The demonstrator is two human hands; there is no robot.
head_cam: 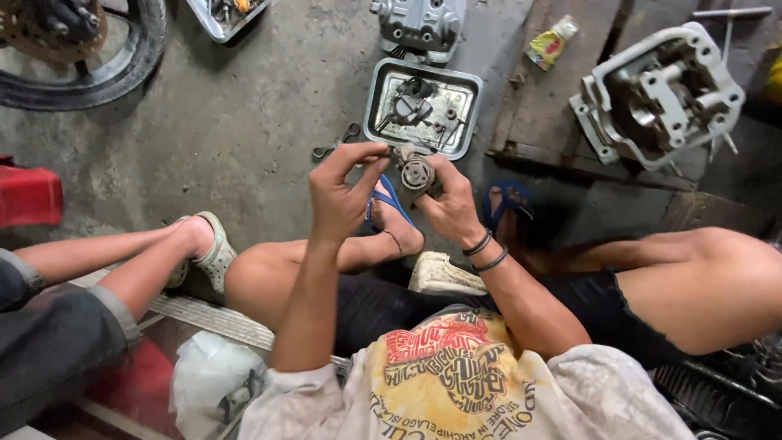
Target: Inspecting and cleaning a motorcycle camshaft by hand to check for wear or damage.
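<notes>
We are holding a small round grey metal engine part up between both hands, over our bent knees and above the grey concrete floor. Our right hand is gripping the part from below and behind, fingers curled around its body, with two black bands sitting on the wrist. Our left hand is reaching across just beside it, thumb and forefinger pinching at the top edge of the same part, the other fingers folded loosely. Just beyond the fingertips of both hands, a shallow rectangular metal tray is lying on the floor, holding dark small parts and bolts. A pair of dark pliers is lying on the floor just beyond our left hand, beside the tray. Farther past the tray, a grey cast metal engine cover is standing near the frame edge. Well away to the far side of our right hand, a pale grey cylinder head with open valve gear is resting on a dark wooden board, with a small yellow and green packet lying near it. Directly beneath our hands, a blue flip-flop sandal is showing on our foot. To the outer side of our left hand, another person's bare legs in pale clogs are stretching in, and well beyond them a black motorcycle tyre is showing.
</notes>
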